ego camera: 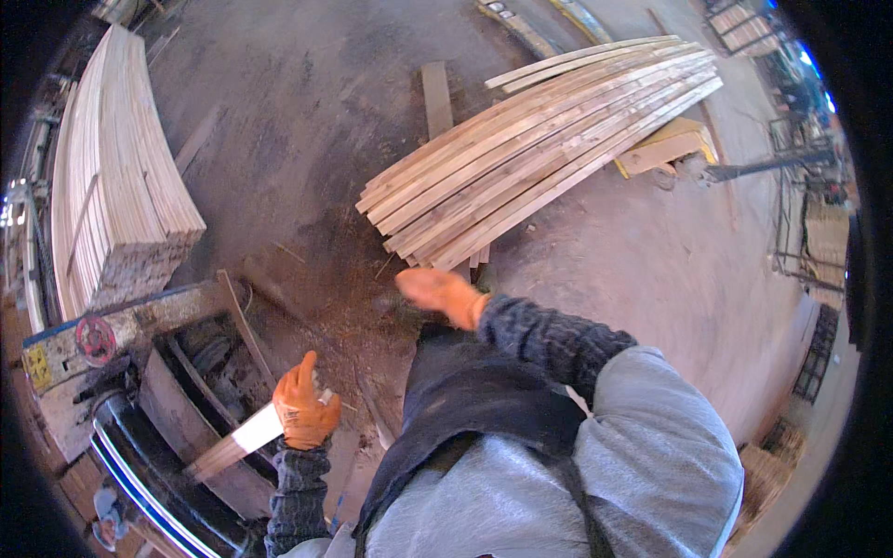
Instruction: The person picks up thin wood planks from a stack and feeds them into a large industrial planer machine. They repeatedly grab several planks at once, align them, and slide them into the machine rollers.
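Observation:
My left hand [307, 404], in an orange work glove, grips the near end of a pale wooden board [241, 441]. The board slants down and left to a woodworking machine [174, 411] with a dark, shiny curved cover. Past my apron, my right hand [443, 294] is stretched forward in the same kind of glove, blurred. It is just short of the near ends of a layer of long wooden strips [537, 150]. I see nothing in this hand, but its fingers merge in the blur and its underside is hidden.
A tall stack of pale boards [125, 174] stands at the left, beyond the machine's red handwheel [95, 340]. A yellow-edged block [666, 148] sits under the strips' far side. One flat plank [437, 97] lies behind them. Metal racks [802, 230] line the right.

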The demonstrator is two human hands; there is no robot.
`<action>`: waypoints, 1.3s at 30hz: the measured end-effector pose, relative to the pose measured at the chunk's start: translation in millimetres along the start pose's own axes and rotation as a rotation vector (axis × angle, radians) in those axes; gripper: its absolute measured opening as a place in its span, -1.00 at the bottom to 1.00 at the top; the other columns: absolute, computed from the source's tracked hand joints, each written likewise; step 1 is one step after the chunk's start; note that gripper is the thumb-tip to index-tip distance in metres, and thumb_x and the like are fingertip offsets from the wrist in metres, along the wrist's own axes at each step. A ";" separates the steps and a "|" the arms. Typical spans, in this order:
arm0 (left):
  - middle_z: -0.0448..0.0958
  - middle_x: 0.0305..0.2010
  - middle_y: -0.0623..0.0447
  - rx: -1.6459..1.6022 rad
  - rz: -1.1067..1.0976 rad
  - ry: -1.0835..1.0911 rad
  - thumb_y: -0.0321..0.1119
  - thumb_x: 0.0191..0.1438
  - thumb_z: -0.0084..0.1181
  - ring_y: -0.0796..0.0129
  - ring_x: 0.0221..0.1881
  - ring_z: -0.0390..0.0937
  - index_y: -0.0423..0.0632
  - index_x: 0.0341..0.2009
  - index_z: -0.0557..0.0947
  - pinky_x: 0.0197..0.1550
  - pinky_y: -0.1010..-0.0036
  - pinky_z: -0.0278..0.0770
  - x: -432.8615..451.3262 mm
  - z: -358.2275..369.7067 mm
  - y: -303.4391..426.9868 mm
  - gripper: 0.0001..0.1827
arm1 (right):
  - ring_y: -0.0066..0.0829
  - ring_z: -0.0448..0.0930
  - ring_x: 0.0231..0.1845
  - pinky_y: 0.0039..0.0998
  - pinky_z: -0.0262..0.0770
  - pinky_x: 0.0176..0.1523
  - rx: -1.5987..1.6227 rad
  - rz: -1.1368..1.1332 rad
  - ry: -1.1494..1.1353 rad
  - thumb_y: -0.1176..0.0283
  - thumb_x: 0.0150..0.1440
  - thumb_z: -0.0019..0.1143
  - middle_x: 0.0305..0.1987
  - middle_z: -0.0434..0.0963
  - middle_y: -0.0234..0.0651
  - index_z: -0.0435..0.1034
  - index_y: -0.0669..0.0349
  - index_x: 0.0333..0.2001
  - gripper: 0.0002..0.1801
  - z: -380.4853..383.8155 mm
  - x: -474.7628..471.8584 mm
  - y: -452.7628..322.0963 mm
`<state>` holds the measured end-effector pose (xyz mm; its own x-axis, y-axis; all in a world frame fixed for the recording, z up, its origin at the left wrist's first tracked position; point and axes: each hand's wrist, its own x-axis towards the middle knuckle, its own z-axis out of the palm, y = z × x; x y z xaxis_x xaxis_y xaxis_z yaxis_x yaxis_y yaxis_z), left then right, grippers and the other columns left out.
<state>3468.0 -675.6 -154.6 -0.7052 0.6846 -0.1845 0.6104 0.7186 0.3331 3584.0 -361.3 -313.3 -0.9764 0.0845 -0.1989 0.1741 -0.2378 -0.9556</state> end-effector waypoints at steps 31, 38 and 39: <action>0.42 0.38 -0.17 -1.171 -1.004 0.042 0.06 0.13 0.36 0.11 0.38 0.35 -0.26 0.33 0.46 0.39 0.27 0.26 355.0 522.2 -81.0 -0.16 | -0.08 0.35 0.45 -0.03 0.26 0.45 0.422 0.613 1.409 -0.20 0.31 -0.03 0.54 0.23 -0.10 0.03 0.13 0.54 -0.08 -324.2 243.5 298.7; 0.47 0.30 -0.15 -1.219 -0.925 -0.100 -0.06 0.24 0.27 0.15 0.31 0.38 -0.28 0.27 0.52 0.36 0.28 0.30 344.2 446.9 -56.5 -0.34 | -0.02 0.39 0.39 0.04 0.33 0.38 0.791 0.431 1.293 -0.43 0.17 -0.03 0.47 0.34 -0.12 0.14 0.19 0.46 0.07 -308.7 225.5 274.8; 0.47 0.29 -0.14 -1.176 -0.878 -0.134 -0.06 0.25 0.25 0.16 0.31 0.38 -0.28 0.26 0.52 0.35 0.29 0.31 341.3 435.2 -57.4 -0.35 | -0.01 0.39 0.39 0.04 0.33 0.38 0.780 0.439 1.281 -0.46 0.15 -0.04 0.47 0.34 -0.12 0.15 0.18 0.45 0.09 -305.3 225.8 265.6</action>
<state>3349.2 -430.1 -639.1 -0.6087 0.1447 -0.7801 -0.6691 0.4347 0.6028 3448.8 -109.9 -678.4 -0.0429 0.5171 -0.8548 -0.0975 -0.8537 -0.5115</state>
